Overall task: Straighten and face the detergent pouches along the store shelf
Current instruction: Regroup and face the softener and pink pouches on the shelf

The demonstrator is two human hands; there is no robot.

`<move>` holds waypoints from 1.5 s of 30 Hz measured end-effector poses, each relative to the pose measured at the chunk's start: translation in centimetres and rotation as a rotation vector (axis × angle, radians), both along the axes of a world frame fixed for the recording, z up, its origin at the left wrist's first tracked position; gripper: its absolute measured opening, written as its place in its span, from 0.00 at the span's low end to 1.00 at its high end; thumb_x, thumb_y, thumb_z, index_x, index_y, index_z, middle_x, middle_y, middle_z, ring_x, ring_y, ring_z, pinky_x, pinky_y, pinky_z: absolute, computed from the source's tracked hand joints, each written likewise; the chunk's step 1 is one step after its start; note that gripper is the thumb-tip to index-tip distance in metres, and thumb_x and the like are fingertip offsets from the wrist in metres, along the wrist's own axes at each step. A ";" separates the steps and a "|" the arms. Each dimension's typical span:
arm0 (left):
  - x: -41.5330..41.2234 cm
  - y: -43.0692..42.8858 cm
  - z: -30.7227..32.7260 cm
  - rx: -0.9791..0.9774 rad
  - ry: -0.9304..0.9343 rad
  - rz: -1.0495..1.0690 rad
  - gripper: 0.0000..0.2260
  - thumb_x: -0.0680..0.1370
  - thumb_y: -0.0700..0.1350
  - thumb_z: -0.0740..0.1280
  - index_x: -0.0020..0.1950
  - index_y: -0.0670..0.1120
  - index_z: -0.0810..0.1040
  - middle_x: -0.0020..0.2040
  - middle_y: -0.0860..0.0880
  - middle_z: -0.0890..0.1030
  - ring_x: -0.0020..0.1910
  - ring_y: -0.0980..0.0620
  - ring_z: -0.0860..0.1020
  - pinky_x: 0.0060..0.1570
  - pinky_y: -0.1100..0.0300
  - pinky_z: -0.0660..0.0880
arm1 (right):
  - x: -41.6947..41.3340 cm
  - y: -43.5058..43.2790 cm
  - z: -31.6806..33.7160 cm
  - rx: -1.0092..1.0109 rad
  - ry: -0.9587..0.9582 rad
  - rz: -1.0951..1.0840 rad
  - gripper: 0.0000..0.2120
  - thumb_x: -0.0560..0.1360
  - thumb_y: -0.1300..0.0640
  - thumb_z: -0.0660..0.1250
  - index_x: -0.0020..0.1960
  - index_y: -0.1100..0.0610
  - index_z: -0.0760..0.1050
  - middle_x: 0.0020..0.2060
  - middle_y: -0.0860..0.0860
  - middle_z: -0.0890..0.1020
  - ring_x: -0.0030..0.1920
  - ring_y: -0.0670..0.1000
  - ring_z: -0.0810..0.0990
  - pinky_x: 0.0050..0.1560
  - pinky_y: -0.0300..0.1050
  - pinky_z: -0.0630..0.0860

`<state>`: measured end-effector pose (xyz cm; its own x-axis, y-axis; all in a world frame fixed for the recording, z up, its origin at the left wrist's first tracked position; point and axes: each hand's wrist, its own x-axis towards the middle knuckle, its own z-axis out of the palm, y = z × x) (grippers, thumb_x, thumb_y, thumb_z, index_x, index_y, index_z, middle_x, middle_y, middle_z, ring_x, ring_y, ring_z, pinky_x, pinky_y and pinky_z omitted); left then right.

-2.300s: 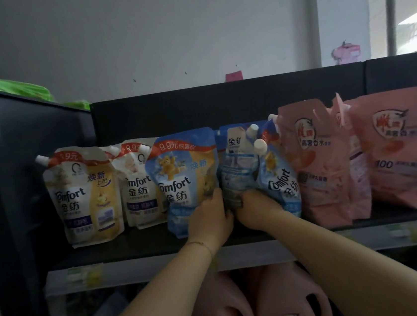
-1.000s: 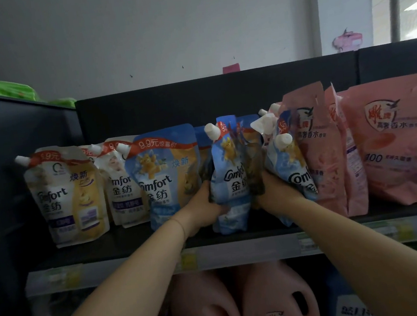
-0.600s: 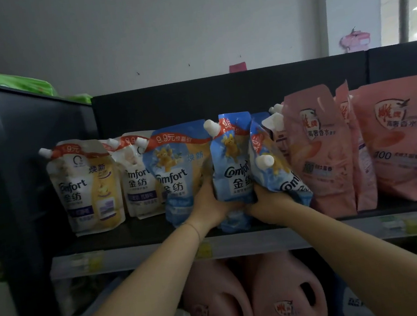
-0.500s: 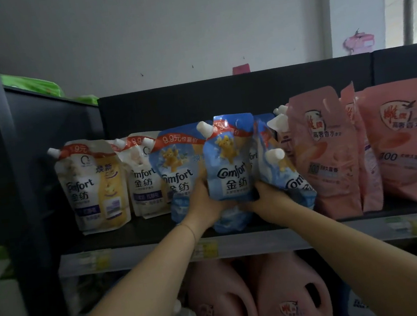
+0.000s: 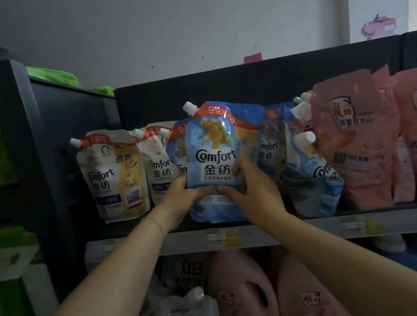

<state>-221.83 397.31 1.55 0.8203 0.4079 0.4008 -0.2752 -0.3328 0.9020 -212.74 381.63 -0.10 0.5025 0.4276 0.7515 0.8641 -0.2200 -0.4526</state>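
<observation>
Both hands, left hand (image 5: 181, 198) and right hand (image 5: 254, 191), grip the front-facing blue pouch (image 5: 216, 141), fingers curled round it.

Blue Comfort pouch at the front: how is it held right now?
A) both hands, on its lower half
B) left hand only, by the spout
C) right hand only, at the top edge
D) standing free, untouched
A: the left hand and the right hand both grip the lower half of the blue Comfort pouch, whose label faces out.
</observation>
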 end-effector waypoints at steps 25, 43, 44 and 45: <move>-0.9 2.8 -3.4 0.302 -0.133 0.732 0.18 0.72 0.42 0.74 0.50 0.44 0.65 0.45 0.48 0.72 0.44 0.49 0.73 0.40 0.59 0.71 | -1.8 3.3 0.0 -0.327 -0.006 0.147 0.21 0.74 0.55 0.71 0.59 0.49 0.62 0.59 0.51 0.70 0.54 0.54 0.73 0.50 0.53 0.76; -1.8 -5.7 -2.8 1.069 0.137 0.452 0.14 0.78 0.47 0.63 0.63 0.50 0.74 0.53 0.47 0.80 0.50 0.44 0.79 0.40 0.52 0.76 | -1.5 -2.0 -0.4 -0.329 -0.222 -0.091 0.07 0.76 0.51 0.63 0.51 0.53 0.69 0.46 0.49 0.72 0.46 0.54 0.75 0.37 0.46 0.71; -1.2 -6.2 -2.7 1.061 0.135 0.436 0.12 0.78 0.47 0.63 0.62 0.50 0.74 0.53 0.47 0.80 0.49 0.44 0.79 0.40 0.51 0.76 | -1.3 -2.7 -0.3 -0.318 -0.230 -0.119 0.07 0.76 0.50 0.62 0.50 0.53 0.69 0.44 0.48 0.72 0.44 0.53 0.75 0.36 0.46 0.72; -0.6 -6.7 -2.6 1.058 0.136 0.429 0.10 0.78 0.47 0.63 0.59 0.50 0.74 0.51 0.47 0.80 0.48 0.43 0.79 0.40 0.50 0.76 | -1.1 -3.4 -0.3 -0.308 -0.238 -0.141 0.07 0.76 0.50 0.62 0.49 0.53 0.69 0.44 0.49 0.73 0.42 0.53 0.75 0.36 0.47 0.73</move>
<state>-222.45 390.58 -1.01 0.7581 0.1758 0.6280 0.1217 -0.9842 0.1287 -213.80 378.25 -0.37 0.3999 0.5901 0.7013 0.8885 -0.4376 -0.1384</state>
